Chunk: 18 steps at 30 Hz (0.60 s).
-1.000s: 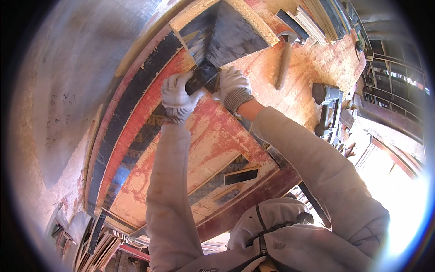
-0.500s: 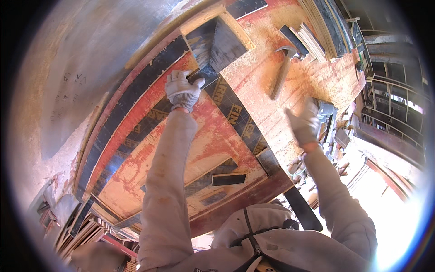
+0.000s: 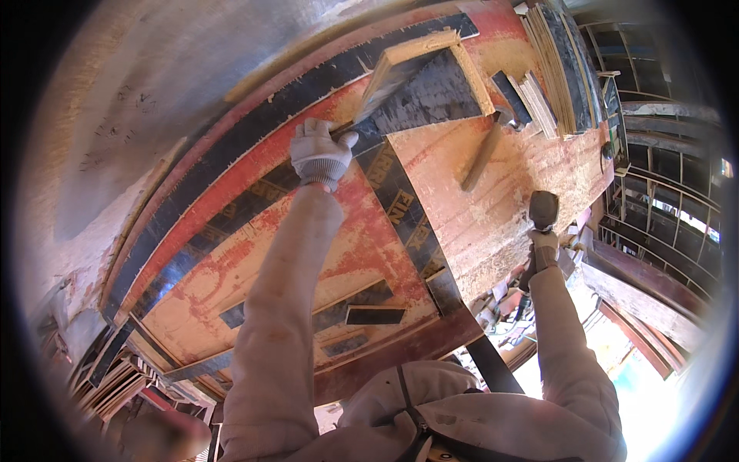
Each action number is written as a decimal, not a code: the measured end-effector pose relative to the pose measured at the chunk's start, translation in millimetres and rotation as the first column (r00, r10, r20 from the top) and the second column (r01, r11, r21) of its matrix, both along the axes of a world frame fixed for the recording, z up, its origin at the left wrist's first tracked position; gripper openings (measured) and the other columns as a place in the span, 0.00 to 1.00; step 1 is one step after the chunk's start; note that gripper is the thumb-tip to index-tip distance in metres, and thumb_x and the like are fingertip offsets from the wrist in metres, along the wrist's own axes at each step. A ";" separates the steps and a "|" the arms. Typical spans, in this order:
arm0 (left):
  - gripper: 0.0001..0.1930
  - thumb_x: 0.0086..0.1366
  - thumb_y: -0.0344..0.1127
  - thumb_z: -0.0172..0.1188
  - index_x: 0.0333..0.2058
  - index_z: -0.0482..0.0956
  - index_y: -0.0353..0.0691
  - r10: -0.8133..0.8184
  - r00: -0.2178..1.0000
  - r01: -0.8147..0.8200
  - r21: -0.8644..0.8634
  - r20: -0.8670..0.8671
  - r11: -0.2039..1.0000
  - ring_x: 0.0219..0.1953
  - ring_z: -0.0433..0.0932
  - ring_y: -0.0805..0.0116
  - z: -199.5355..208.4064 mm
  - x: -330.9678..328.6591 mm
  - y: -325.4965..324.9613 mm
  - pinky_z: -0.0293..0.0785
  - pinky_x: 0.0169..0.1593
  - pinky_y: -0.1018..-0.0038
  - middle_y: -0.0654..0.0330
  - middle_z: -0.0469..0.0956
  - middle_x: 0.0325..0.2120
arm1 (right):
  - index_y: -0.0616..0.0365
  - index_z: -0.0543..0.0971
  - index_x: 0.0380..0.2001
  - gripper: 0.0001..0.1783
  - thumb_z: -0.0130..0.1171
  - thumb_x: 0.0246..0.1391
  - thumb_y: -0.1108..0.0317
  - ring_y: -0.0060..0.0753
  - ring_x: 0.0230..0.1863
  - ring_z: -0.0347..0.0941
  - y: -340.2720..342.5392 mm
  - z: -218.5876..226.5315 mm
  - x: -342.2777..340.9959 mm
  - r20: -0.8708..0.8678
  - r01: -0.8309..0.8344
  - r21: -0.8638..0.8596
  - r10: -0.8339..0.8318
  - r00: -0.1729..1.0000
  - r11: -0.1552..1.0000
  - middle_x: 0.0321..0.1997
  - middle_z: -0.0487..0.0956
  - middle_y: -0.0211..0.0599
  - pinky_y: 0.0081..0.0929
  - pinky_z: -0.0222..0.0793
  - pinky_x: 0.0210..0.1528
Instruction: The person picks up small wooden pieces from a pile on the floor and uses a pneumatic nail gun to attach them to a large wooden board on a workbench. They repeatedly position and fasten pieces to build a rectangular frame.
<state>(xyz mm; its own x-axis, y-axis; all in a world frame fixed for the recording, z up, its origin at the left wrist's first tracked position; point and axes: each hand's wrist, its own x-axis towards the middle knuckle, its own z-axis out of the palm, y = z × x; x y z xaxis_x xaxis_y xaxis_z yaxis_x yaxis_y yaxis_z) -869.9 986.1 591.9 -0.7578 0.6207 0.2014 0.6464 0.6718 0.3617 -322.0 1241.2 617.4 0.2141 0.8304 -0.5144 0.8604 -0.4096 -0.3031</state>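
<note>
My left hand (image 3: 322, 150), in a pale knitted work glove, is closed on the near corner of an angled plywood frame (image 3: 435, 92) with black faces and raw wood edges. The frame stands on the panel's black strip. My right hand (image 3: 543, 248), also gloved, grips a dark power tool (image 3: 543, 208) with a rounded head. It is held upright over the panel's right edge, and its exact kind cannot be made out. A claw hammer (image 3: 482, 155) lies on the wood between my hands, its head partly hidden by the frame.
Beneath lies a large red-and-tan plywood panel (image 3: 362, 223) with black strips. Short boards (image 3: 533, 100) and a stack of black-faced plywood (image 3: 553, 65) sit at the far right. A small black block (image 3: 375, 315) rests nearby. A smooth wall (image 3: 100, 154) curves along the left.
My right hand, bare of any tool and reaching before, has come up holding the power tool. The plywood frame has swung to the right, over the hammer's head, with my left hand on it.
</note>
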 end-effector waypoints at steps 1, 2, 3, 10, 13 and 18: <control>0.19 0.50 0.52 0.78 0.32 0.84 0.47 0.015 0.999 -0.014 -0.010 0.047 1.000 0.42 0.79 0.53 -0.8 0.1 0.3 0.77 0.44 0.55 0.58 0.80 0.35 | 0.57 0.82 0.29 0.09 0.71 0.48 0.65 0.31 0.09 0.66 -5.8 21.1 -10.6 -0.085 0.057 -0.042 -0.060 0.995 0.998 0.17 0.76 0.30 0.33 0.64 0.12; 0.19 0.51 0.53 0.76 0.33 0.84 0.47 0.014 0.996 -0.013 -0.005 0.088 1.000 0.43 0.79 0.54 -1.5 -0.3 0.7 0.76 0.45 0.55 0.59 0.80 0.36 | 0.57 0.83 0.31 0.09 0.70 0.50 0.66 0.31 0.15 0.72 -18.7 47.6 -24.0 -0.117 -0.046 -0.106 0.033 0.993 0.993 0.20 0.78 0.32 0.32 0.70 0.17; 0.19 0.52 0.53 0.75 0.35 0.85 0.47 0.027 0.991 -0.026 -0.007 0.131 1.000 0.43 0.79 0.55 -2.2 -1.0 1.8 0.76 0.46 0.55 0.59 0.80 0.37 | 0.57 0.83 0.34 0.09 0.69 0.52 0.66 0.31 0.21 0.78 -32.5 78.8 -40.2 -0.187 -0.169 -0.145 0.141 0.972 0.975 0.22 0.80 0.34 0.31 0.76 0.23; 0.14 0.55 0.49 0.75 0.28 0.83 0.48 0.021 0.995 -0.029 0.079 0.101 0.996 0.38 0.79 0.53 -2.0 -2.0 3.2 0.76 0.40 0.55 0.59 0.80 0.31 | 0.52 0.75 0.58 0.31 0.71 0.54 0.55 0.51 0.38 0.83 -145.6 187.2 -237.0 -0.244 -0.840 -0.017 0.813 0.529 0.542 0.36 0.84 0.48 0.44 0.80 0.39; 0.15 0.55 0.50 0.75 0.28 0.83 0.48 0.023 0.997 -0.031 0.114 0.070 0.993 0.38 0.79 0.53 -0.9 -2.1 3.0 0.77 0.40 0.55 0.59 0.80 0.30 | 0.46 0.68 0.66 0.32 0.64 0.59 0.59 0.57 0.43 0.84 -163.0 159.8 -315.0 -0.113 -0.879 -0.172 0.877 0.467 0.445 0.40 0.84 0.53 0.49 0.79 0.44; 0.14 0.56 0.52 0.73 0.27 0.84 0.49 0.037 0.997 -0.041 0.058 0.072 0.997 0.41 0.79 0.53 -2.8 -4.5 4.1 0.75 0.43 0.55 0.60 0.80 0.32 | 0.42 0.70 0.63 0.29 0.61 0.59 0.60 0.57 0.45 0.84 -170.7 129.8 -363.4 -0.026 -0.876 -0.079 0.877 0.479 0.476 0.39 0.85 0.52 0.52 0.79 0.45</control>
<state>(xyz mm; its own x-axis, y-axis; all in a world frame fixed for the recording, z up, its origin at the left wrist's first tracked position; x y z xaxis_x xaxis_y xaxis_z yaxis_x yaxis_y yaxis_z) -874.4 990.2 589.0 -0.7948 0.5791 0.1816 0.5914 0.6720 0.4456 -685.4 1070.5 747.2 -0.5951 0.5522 -0.5840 0.7885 0.5416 -0.2914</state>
